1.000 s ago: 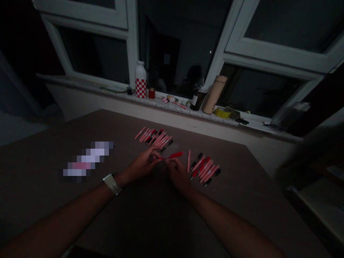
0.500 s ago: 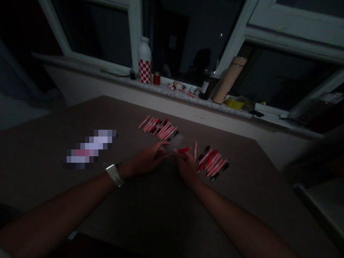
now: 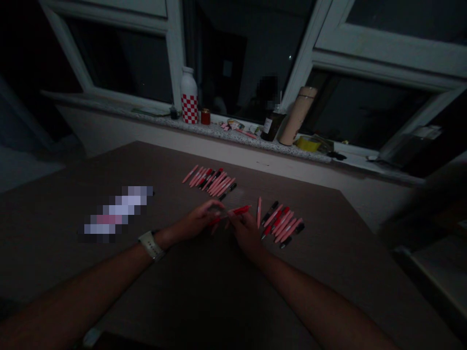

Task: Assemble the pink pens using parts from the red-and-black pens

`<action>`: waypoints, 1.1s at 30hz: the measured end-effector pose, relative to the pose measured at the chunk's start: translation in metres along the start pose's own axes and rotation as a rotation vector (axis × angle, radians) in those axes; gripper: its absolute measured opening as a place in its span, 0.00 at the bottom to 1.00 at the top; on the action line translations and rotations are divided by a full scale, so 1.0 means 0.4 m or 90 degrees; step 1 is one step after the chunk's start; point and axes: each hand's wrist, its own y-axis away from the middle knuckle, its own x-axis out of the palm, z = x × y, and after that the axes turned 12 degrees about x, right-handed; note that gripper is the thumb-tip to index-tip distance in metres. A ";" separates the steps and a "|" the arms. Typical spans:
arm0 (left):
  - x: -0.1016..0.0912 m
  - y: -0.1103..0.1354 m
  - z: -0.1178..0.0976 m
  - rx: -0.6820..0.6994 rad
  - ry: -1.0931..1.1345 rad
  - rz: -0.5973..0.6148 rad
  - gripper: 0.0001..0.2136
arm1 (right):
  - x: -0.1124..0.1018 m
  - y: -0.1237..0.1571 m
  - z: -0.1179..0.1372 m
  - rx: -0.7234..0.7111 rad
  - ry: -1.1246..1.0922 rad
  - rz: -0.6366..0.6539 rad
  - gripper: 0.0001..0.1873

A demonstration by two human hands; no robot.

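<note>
My right hand (image 3: 246, 233) is closed on a red pen (image 3: 241, 210), which sticks out past the fingertips toward the right. Close by on the left, my left hand (image 3: 195, 221) curls its thumb and forefinger toward the same spot. A red piece (image 3: 215, 221) shows at the left thumb; blur hides whether it is gripped. A row of pink, red and black pens (image 3: 209, 180) lies beyond the left hand. Right of my right hand lies another group of pens (image 3: 282, 223), with a single pink pen (image 3: 259, 212) at its left.
A blurred-out flat item (image 3: 116, 214) lies on the brown table (image 3: 164, 291) at left. Along the windowsill (image 3: 146, 116) stand a checkered white bottle (image 3: 189, 97), a small red jar (image 3: 205, 116), a dark bottle (image 3: 268, 129) and a leaning beige flask (image 3: 297, 116).
The view has shifted, so the scene sits lower and slightly left. A red piece now shows by my left thumb. My right hand still holds the red pen.
</note>
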 end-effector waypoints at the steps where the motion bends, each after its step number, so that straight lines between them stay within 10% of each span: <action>1: 0.001 0.000 0.001 0.005 0.001 -0.002 0.20 | 0.001 0.001 0.003 0.005 0.007 -0.010 0.20; 33: 0.010 -0.004 -0.019 0.048 0.059 -0.067 0.22 | 0.002 -0.008 -0.003 -0.023 -0.006 -0.014 0.20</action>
